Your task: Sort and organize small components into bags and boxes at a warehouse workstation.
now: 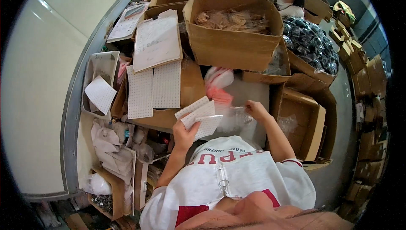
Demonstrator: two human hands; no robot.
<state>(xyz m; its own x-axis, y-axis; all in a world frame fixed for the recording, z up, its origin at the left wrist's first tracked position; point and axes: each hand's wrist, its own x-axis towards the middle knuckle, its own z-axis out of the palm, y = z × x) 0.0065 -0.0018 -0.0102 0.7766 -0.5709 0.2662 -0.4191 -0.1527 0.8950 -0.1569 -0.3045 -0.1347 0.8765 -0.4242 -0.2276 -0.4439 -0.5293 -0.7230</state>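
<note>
The white rectangular handheld sheets (200, 115) look like smooth paper; the big brown open-topped box (232, 46) is matt cardboard. The mounded black heap (311, 39) has a glossy, crinkled plastic look. The grey flat worktop (256, 89) seems smooth (its material is hard to tell), and the white short-sleeved shirt (258, 173) is matt cloth with a shiny, metal-looking zip ring (223, 183).

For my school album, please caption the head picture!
The left hand holds several white printed sheets while the right hand is near an open cardboard box.
</note>
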